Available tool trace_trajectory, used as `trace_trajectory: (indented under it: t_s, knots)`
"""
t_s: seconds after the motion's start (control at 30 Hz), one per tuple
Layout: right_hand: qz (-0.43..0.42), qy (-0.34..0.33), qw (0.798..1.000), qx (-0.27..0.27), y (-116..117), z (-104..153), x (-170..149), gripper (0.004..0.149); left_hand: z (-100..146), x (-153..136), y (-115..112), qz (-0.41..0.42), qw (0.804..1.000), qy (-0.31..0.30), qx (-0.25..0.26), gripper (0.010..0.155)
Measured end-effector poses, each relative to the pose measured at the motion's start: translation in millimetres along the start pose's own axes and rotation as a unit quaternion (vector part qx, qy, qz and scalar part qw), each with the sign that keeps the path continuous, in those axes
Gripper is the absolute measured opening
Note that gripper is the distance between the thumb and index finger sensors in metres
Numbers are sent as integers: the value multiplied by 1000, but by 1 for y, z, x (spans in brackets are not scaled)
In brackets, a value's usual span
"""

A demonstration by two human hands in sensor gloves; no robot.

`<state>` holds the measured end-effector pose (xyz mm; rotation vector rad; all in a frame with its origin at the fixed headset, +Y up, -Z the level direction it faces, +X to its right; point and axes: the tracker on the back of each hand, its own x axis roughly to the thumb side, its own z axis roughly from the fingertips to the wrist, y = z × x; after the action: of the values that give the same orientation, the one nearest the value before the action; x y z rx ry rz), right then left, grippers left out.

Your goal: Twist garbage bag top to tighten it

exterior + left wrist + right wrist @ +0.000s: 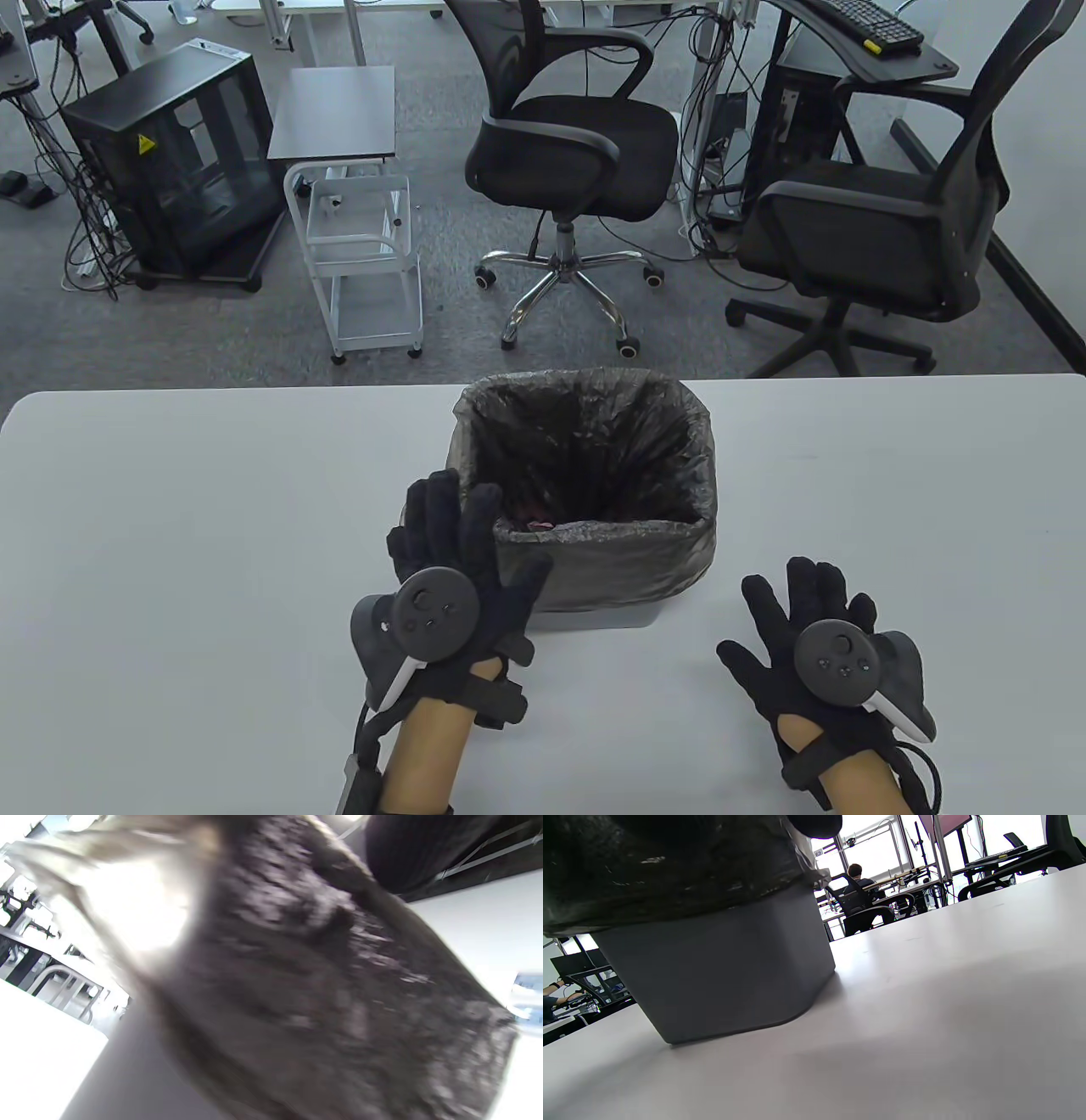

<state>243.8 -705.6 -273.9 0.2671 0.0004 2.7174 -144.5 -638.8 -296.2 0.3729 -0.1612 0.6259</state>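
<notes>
A small grey bin (594, 613) stands on the white table (170, 526), lined with a dark translucent garbage bag (594, 543) whose top is folded out over the rim and stands wide open. My left hand (462, 543) is raised with fingers spread, right at the bin's front left corner; whether it touches the bag I cannot tell. The left wrist view is filled by the blurred bag (318, 984). My right hand (797, 620) hovers flat with fingers spread over the table, right of the bin and apart from it. The right wrist view shows the bin (721, 971) and the bag's folded edge (670, 870).
Something pink (534, 522) lies inside the bag. Beyond the table's far edge stand two black office chairs (577, 144), a white trolley (365, 255) and a black cabinet (170, 161).
</notes>
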Motion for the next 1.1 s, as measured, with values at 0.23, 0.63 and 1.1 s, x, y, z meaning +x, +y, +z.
trace_trajectory:
  t_s: [0.23,0.63,1.1]
  knots:
    - [31,6,999,-11,9,-13,2,90,26,-69,-33,-44,993,25,-103,110]
    - [31,19,999,-22,39,-53,13,112,22,-63,-56,-49,995,53,-69,98]
    - [-101,18,989,-103,56,-61,8,77,22,-62,-38,8,999,33,29,45]
